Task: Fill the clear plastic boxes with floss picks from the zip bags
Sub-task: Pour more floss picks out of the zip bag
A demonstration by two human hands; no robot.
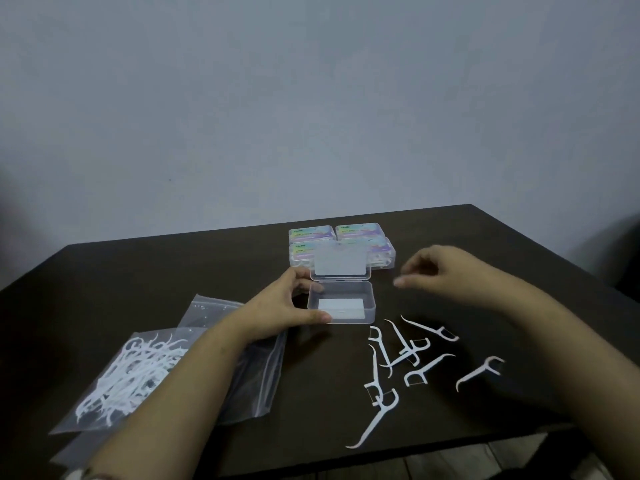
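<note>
An open clear plastic box [341,301] sits mid-table with its lid [339,263] raised at the back; only a white label shows inside. My left hand [287,306] grips the box's left side between thumb and fingers. My right hand [440,271] hovers just right of the box, blurred, fingers loosely bent with nothing visible in them. Several white floss picks [408,358] lie loose on the table in front of the box and to its right. A zip bag [138,372] with many floss picks lies at the left, partly under my left forearm.
Several closed boxes with colourful labels [360,233] stand stacked behind the open box. A second, flat zip bag [256,375] lies under my left arm. The dark table [173,265] ends close at the front right edge, near one pick [374,420].
</note>
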